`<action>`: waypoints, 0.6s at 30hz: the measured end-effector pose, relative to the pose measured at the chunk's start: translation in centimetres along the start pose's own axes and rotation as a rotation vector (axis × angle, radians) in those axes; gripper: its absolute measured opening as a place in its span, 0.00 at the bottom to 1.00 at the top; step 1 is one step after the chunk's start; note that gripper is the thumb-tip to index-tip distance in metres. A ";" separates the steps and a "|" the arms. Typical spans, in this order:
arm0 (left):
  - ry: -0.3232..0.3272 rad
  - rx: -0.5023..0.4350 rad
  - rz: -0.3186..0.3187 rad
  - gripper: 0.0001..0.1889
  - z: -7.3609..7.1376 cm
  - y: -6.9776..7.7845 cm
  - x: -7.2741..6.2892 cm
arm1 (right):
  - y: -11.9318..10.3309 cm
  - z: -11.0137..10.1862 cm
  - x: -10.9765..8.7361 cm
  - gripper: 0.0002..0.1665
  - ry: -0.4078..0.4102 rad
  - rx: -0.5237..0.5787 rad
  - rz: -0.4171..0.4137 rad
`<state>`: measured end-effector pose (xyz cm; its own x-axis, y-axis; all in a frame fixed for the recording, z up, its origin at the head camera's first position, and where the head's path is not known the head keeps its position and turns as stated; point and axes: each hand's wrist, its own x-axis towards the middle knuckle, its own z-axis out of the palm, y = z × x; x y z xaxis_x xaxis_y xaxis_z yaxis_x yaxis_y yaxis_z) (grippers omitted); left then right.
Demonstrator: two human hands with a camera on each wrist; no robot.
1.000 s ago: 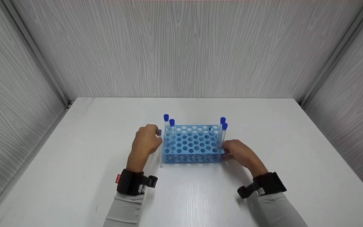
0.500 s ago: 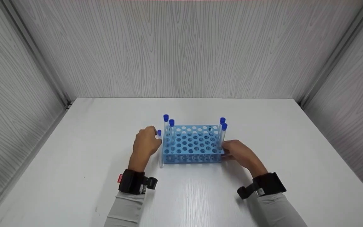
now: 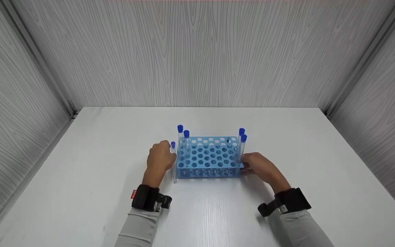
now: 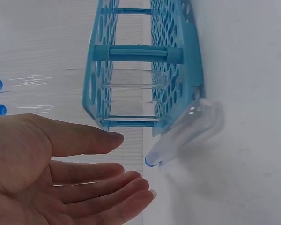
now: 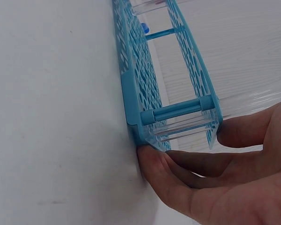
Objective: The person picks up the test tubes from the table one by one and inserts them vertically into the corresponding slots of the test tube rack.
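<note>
A light-blue test tube rack (image 3: pixel 204 172) stands on the white table, holding upright blue-capped test tubes: two at its left end, such as one left tube (image 3: pixel 187 144), and two at its right, such as one right tube (image 3: pixel 242 147). Another capped tube (image 4: pixel 185 133) lies on the table along the rack's left end. Just left of that tube is my left hand (image 3: pixel 159 158), its fingers loosely extended around nothing in the left wrist view. My right hand (image 3: pixel 261 166) grips the rack's right end, thumb (image 5: pixel 246 130) at the upper plate and fingers (image 5: pixel 164 176) at the base.
Grey wood-grain panels enclose the table: a back wall (image 3: pixel 197 55), a left wall (image 3: pixel 15 103) and a right wall (image 3: pixel 382 96). Black wrist-camera straps circle both wrists, the left strap (image 3: pixel 145 198) and the right strap (image 3: pixel 292 199).
My left hand has drawn slightly back toward me from the lying tube, whose cap now shows fully beside the fingers. The right hand keeps its hold, and the rack has barely shifted.
</note>
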<state>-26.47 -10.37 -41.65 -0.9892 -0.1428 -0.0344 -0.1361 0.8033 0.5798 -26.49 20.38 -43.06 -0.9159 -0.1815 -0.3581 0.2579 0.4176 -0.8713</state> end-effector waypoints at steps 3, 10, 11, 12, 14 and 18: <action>0.023 -0.005 0.005 0.17 0.5 -0.1 0.2 | 0.0 0.0 0.0 0.26 0.000 -0.002 0.005; 0.067 0.004 0.032 0.16 1.2 -0.4 0.4 | 0.0 0.1 0.1 0.26 0.011 -0.012 0.015; 0.071 0.000 0.034 0.16 1.3 -0.4 0.5 | 0.0 0.1 0.1 0.26 0.011 -0.008 0.013; 0.075 -0.002 0.036 0.16 1.3 -0.4 0.5 | 0.0 0.1 0.1 0.25 0.010 -0.005 0.010; 0.079 -0.011 0.038 0.16 1.3 -0.5 0.5 | 0.1 0.1 0.1 0.25 0.007 0.000 0.005; 0.085 -0.020 0.040 0.17 1.5 -0.7 0.6 | 0.0 0.1 0.1 0.24 0.004 0.006 0.002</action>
<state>-27.07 -10.14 -43.29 -0.9854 -0.1601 0.0573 -0.0950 0.7978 0.5953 -26.55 20.34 -43.15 -0.9166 -0.1770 -0.3584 0.2615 0.4127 -0.8725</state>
